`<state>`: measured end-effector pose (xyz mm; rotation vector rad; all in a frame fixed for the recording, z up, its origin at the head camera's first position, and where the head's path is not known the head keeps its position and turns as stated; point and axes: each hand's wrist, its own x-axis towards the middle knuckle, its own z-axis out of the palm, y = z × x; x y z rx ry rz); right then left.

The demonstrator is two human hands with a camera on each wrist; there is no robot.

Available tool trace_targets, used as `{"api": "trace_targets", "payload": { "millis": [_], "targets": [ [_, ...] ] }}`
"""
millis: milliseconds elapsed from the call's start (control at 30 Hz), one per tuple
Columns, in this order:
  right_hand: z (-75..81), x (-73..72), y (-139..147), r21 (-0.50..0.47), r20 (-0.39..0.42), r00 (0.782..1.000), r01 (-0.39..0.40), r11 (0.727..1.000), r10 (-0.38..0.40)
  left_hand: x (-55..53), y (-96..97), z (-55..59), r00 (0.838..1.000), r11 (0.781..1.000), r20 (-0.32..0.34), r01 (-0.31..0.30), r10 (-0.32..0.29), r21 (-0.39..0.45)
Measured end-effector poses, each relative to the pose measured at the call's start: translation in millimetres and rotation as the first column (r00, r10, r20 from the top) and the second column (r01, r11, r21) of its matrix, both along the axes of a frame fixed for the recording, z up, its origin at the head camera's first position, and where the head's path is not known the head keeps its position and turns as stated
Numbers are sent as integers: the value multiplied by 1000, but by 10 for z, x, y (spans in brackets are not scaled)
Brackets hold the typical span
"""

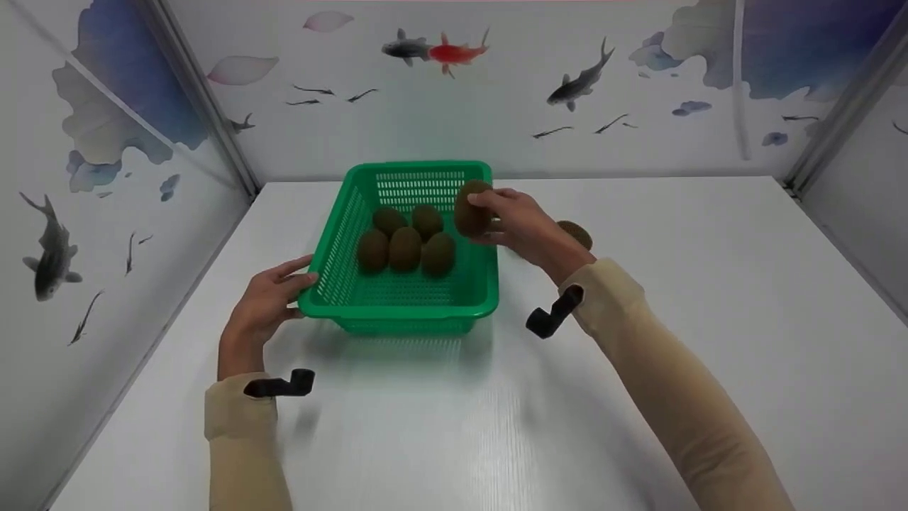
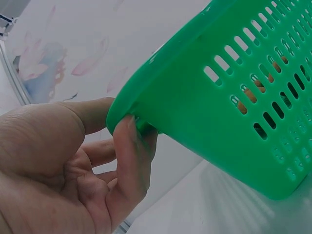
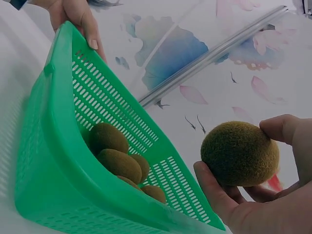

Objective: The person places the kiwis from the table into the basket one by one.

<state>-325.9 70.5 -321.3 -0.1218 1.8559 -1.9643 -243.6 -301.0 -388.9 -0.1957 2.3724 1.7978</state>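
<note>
A green plastic basket (image 1: 404, 311) with slotted walls stands on the table, several brown kiwifruits (image 1: 405, 248) lying together inside it. My left hand (image 1: 268, 301) grips the basket's rim at its near left corner; in the left wrist view the thumb and fingers (image 2: 130, 165) pinch that rim (image 2: 146, 78). Over the basket's right edge, my right hand (image 1: 521, 226) holds one kiwifruit (image 1: 472, 209) between thumb and fingers. The right wrist view shows this fuzzy kiwifruit (image 3: 240, 153) held apart from the basket (image 3: 63, 126). Partly behind the right wrist, another kiwifruit (image 1: 576, 234) lies on the table.
The white table (image 1: 411, 426) reaches back to a wall (image 1: 496, 128) painted with fish and petals. Side panels (image 1: 106, 248) stand at left and right. A black wrist mount (image 1: 284, 383) sticks out from each sleeve.
</note>
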Motion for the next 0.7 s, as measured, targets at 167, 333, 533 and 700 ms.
{"api": "trace_targets", "payload": {
  "millis": [167, 333, 533, 700],
  "targets": [
    [-47, 21, -168, -21, 43, 999, -26, 999, 27, -9, -11, 1, 1000, 1000, -7, 0, 0, -10],
    [-111, 59, -341, -27, 100, 995, -26, 999, 29, -18, -14, -5, 1000, 1000, -5, 4, -4, -8],
    [-202, 79, -515, 14, 155, 988, -28, 1000, 26, -9, -7, -4, 1000, 1000, -3, 3, -3, 0],
    [-270, 89, -615, 31, 189, 981, -42, 999, 35, 3, -7, -5, 1000, 1000, -1, 5, -5, 0]
  ]
}}
